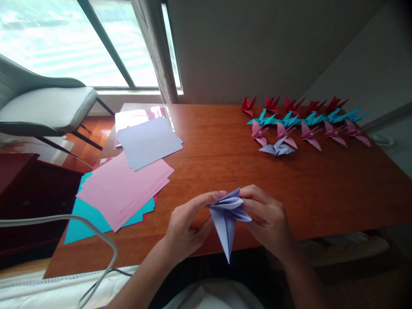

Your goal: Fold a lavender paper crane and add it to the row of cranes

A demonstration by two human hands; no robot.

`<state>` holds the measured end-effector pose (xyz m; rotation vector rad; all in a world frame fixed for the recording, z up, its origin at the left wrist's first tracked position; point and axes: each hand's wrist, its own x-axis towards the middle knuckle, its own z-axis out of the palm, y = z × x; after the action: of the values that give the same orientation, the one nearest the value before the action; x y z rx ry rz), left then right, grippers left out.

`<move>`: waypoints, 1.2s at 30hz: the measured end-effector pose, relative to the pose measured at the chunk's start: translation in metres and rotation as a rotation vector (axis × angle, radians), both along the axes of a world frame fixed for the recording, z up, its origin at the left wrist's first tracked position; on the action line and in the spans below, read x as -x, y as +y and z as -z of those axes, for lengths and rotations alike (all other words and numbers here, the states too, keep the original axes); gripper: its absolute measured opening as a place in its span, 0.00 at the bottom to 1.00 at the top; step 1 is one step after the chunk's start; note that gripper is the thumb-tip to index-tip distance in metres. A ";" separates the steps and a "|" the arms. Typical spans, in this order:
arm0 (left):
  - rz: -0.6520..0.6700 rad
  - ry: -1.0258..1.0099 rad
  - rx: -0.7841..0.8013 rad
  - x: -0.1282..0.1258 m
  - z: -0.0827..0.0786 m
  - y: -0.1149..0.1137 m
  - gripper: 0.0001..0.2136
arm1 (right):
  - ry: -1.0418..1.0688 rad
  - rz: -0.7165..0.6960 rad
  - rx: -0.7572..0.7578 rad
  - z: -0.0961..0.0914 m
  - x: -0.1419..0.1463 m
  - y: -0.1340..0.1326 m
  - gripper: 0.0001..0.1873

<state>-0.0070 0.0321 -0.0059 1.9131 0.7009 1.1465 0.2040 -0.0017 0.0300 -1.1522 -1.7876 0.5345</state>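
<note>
i stand in the room and see two bare hands at the near edge of the table (212, 159). the left hand (189, 223) and the right hand (267, 212) hold one folded purple paper (226, 219) between them. it is up off the table, in front of the near edge, around the middle. one long point hangs down, and the other folds stick up and out to the right. the left hand pinches its left side. the right hand is clamped on its right side, with bent fingers. some fingertips are hid behind the folds, so i cannot tell just where they press.

over by the far right corner stand rows of paper birds. five red birds (292, 105) are nearest the far edge. next come five blue birds (311, 118), then five pink birds (310, 135). one purple bird (279, 148) sits in front of the pink ones, at the left end.

flat sheets lie along the left edge. purple sheets (150, 141) rest on a shiny packet (128, 120) by the far left corner, and they lap over pink sheets (122, 184). under those, blue sheets (83, 221) poke out toward the near left corner, and bits of red sheets (156, 199) show too. a pale cable (104, 237) loops by that corner. a chair (48, 107) stands past the left edge, near the window (64, 51).
</note>
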 end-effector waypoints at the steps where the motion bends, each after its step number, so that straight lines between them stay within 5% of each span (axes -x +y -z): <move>1: -0.004 -0.018 0.009 0.000 0.000 0.000 0.31 | 0.004 -0.006 0.002 0.000 0.000 0.000 0.11; 13: 0.026 0.019 -0.131 -0.005 -0.009 0.007 0.19 | -0.026 0.015 -0.038 -0.004 0.000 -0.001 0.11; 28: -0.016 0.078 -0.094 -0.008 -0.021 0.009 0.10 | -0.030 0.076 -0.059 0.001 0.002 -0.002 0.12; 36: 0.056 0.117 0.058 -0.006 -0.021 0.009 0.10 | 0.105 0.034 0.155 0.010 -0.002 0.000 0.07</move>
<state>-0.0014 0.0409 0.0151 1.9501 0.7316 0.9753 0.2056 -0.0015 0.0204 -1.2338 -1.6570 0.7109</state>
